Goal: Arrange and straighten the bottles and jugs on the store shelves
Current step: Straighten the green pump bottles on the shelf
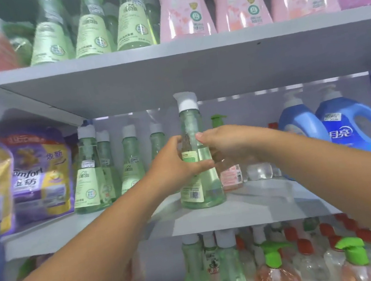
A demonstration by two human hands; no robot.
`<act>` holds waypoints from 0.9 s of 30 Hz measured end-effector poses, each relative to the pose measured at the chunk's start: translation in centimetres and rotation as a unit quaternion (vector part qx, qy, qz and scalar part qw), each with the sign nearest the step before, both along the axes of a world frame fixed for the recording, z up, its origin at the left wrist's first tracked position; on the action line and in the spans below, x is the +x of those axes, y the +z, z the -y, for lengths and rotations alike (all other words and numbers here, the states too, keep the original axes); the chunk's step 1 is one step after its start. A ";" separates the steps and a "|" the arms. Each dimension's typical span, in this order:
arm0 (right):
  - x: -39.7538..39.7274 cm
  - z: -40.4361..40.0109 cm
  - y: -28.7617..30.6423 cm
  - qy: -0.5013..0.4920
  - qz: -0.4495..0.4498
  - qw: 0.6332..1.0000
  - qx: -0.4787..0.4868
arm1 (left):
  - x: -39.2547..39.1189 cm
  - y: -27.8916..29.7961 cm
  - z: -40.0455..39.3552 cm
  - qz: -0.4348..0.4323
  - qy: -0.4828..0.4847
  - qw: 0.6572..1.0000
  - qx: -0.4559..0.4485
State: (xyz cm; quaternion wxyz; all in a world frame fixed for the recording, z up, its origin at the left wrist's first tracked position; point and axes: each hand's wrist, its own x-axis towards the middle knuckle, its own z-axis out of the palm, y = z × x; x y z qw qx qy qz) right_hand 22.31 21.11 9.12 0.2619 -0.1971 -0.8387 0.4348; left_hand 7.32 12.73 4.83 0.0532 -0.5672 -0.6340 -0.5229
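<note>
Straightening a green pump bottle near the front of the middle shelf: left hand and right hand gripping its neck, barcode facing near. Next, probably: turning label outward, sliding left toward matching bottles.

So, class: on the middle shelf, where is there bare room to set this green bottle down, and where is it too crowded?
Both hands, left hand and right hand, hold the green bottle on the middle shelf. Bare board runs along the front edge, widest left of the bottle, before the row of green bottles. Behind, towards the blue jugs, it is crowded.
</note>
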 end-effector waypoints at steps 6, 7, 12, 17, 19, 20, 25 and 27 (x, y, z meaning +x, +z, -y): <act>-3.6 1.6 0.7 -0.058 0.122 0.978 0.157 | -5.4 0.8 4.5 0.025 0.068 0.994 -0.085; -4.0 1.5 0.6 -0.093 0.133 0.969 0.185 | -6.5 0.9 5.3 0.016 0.084 0.991 -0.103; -5.8 0.8 1.0 -0.205 0.104 0.944 0.238 | -11.8 1.7 8.0 -0.016 0.156 0.974 -0.162; -10.7 2.2 1.3 -0.156 0.011 0.973 0.170 | -15.6 2.2 8.4 -0.033 0.146 0.978 -0.148; -13.4 3.5 1.0 -0.122 0.005 0.978 0.169 | -17.0 2.3 8.4 -0.002 0.133 0.986 -0.104; -14.8 3.8 0.9 -0.109 0.015 0.979 0.170 | -17.6 2.4 8.6 0.006 0.156 0.986 -0.056; -19.4 4.0 2.5 -0.089 0.082 0.983 0.139 | -20.8 2.7 9.6 0.115 0.253 0.955 0.101; -20.3 3.7 3.4 -0.048 0.082 0.993 0.077 | -21.4 2.0 9.1 0.194 0.235 0.951 0.046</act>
